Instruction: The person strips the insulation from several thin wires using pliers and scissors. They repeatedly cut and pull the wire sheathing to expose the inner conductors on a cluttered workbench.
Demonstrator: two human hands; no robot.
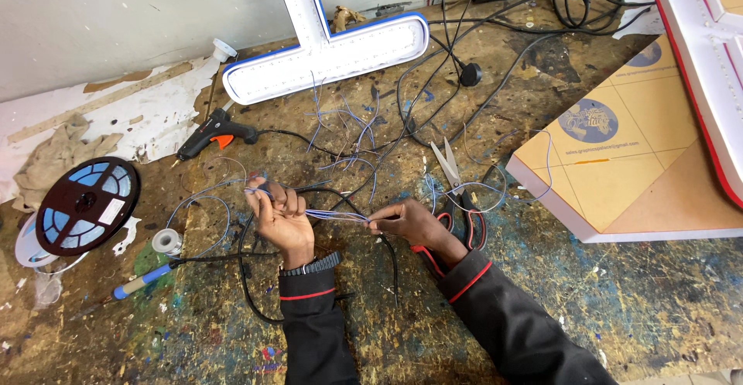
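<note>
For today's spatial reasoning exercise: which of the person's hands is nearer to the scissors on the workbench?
Right. The right hand lies just beside the scissors, almost touching the handles; the left hand is farther away, across the bundle of thin wires.

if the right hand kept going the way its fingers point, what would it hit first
Most likely the left hand: the right hand points left along the thin wires stretched between them, though depth is hard to judge.

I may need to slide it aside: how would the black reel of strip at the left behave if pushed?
The black reel lies flat on its side, so it would probably slide, not roll. Its open spokes suggest it is light. The loose strip end beneath may drag along.
</note>
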